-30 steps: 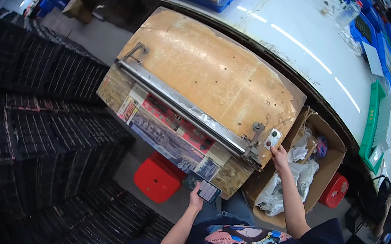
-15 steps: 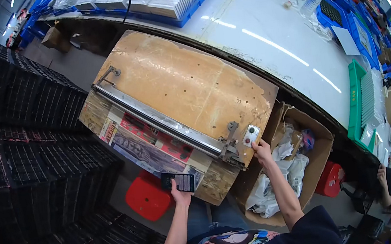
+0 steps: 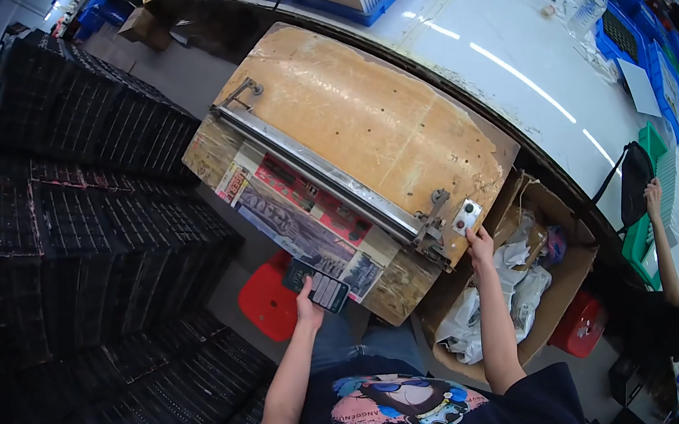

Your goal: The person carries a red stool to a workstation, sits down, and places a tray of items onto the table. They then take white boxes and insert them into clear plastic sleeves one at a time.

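Note:
My left hand (image 3: 308,305) holds a dark phone (image 3: 325,290) with a lit screen, over the lower edge of a wooden work board (image 3: 378,110). The fingers of my right hand (image 3: 480,244) are at a small white control box (image 3: 466,217) with round buttons, at the board's right corner; its fingertips are partly hidden. A long metal bar (image 3: 318,176) crosses the board, with brackets at both ends. Below the bar lie printed sheets in red and grey (image 3: 297,209).
An open cardboard box (image 3: 567,303) with plastic bags stands at right, between red stools (image 3: 266,301). Black crates (image 3: 109,198) are stacked at left. Behind is a white table (image 3: 502,82) with trays. Another person's arm (image 3: 664,248) lifts a black bag (image 3: 634,182) at right.
The view has swung about. My left hand still holds the phone and my right hand stays at the control box. At right, another person's raised arm and black bag have come into view.

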Motion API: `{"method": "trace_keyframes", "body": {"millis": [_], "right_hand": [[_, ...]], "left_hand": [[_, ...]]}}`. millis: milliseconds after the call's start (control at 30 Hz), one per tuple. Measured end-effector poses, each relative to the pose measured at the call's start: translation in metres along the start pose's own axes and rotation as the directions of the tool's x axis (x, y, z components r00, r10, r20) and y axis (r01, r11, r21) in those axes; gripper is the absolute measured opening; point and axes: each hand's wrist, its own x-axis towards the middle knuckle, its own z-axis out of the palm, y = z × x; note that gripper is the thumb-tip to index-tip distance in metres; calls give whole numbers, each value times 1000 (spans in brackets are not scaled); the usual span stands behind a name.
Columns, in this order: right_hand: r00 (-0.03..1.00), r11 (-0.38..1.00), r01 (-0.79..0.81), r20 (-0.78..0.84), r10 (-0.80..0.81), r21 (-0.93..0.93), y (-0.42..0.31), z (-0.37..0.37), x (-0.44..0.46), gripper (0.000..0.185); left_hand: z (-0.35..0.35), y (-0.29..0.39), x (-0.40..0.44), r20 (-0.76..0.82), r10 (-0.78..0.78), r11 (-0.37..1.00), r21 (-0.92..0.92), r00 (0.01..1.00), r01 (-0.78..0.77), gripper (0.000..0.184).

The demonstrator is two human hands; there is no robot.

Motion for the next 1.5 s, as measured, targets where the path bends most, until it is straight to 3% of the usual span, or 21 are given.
{"method": "trace_keyframes", "body": {"millis": [67, 133, 267, 333, 467, 567, 600, 667, 700, 733, 800, 833, 867, 933, 1067, 1100, 1167, 1200, 1267, 1467, 1500], "right_hand": [[998, 997, 55, 41, -57, 46, 12, -7, 13, 35], [1000, 998, 19, 9, -19, 54, 10, -5, 11, 36], [993, 992, 102, -64, -97, 70, 25, -5, 14, 36], [982, 991, 135, -138, -132, 16, 26, -1, 6, 35], [952, 986, 156, -258, -164, -53, 30, 6, 6, 33], [880, 953, 225, -378, -288, -202, 67, -24, 38, 32], [870, 938, 259, -365, -330, -232, 73, -29, 43, 32], [844, 964, 111, -489, -220, -242, 68, -25, 38, 34], [780, 926, 13, -576, -245, -377, 62, -21, 31, 33], [732, 886, -119, -642, -227, -449, 49, -7, 16, 31], [707, 836, -218, -672, -221, -504, 37, 12, 5, 32], [679, 762, -311, -694, -240, -568, 33, 16, 4, 32], [650, 675, -403, -712, -264, -618, 28, 18, 5, 33], [647, 710, -367, -714, -269, -601, 36, 2, 23, 34], [630, 823, -295, -747, -214, -485, 54, -4, 10, 33], [646, 890, -230, -746, -162, -393, 52, 5, 3, 32], [673, 891, -206, -720, -172, -405, 35, 33, -16, 26], [671, 937, -89, -715, -195, -339, 43, 30, -16, 24], [664, 925, -78, -711, -230, -373, 31, 51, -30, 26], [731, 968, 13, -658, -181, -251, 31, 43, -31, 31], [718, 953, -38, -671, -182, -299, 29, 45, -32, 30]], "left_hand": [[-23, 29, -3, -18, 27, 1000, -3, 999, -27, 38], [-27, 65, -8, -20, 91, 996, 3, 996, -91, 38], [-21, 148, 2, -12, 185, 982, -43, 983, -185, 48], [-15, 204, 17, 68, 220, 975, -50, 973, -217, 53], [1, 334, 88, 41, 365, 929, -80, 930, -361, 51], [4, 446, 184, 196, 318, 931, 121, 928, -345, 44], [34, 475, 203, 184, 262, 936, 192, 947, -296, 44], [81, 545, 297, 239, 104, 941, 292, 965, -173, 43], [101, 556, 314, 236, 105, 906, 377, 966, -191, 40], [118, 562, 334, 243, 43, 931, 343, 969, -128, 36], [151, 569, 371, 189, 39, 905, 411, 981, -115, 34], [166, 569, 388, 282, -25, 901, 423, 959, -101, 34], [178, 568, 403, 242, -46, 879, 470, 969, -76, 34], [197, 563, 429, 295, -118, 862, 504, 948, -49, 36], [217, 544, 463, 240, -179, 779, 627, 954, -11, 35], [220, 538, 468, 222, -167, 779, 627, 960, -10, 34], [220, 529, 479, 182, -120, 765, 644, 976, -26, 33], [220, 526, 483, 133, -103, 763, 646, 986, -7, 35], [217, 520, 492, 211, -30, 821, 562, 977, -96, 39], [222, 518, 486, 261, -85, 838, 541, 962, -73, 41], [222, 518, 486, 245, -90, 843, 535, 965, -58, 40]]}}
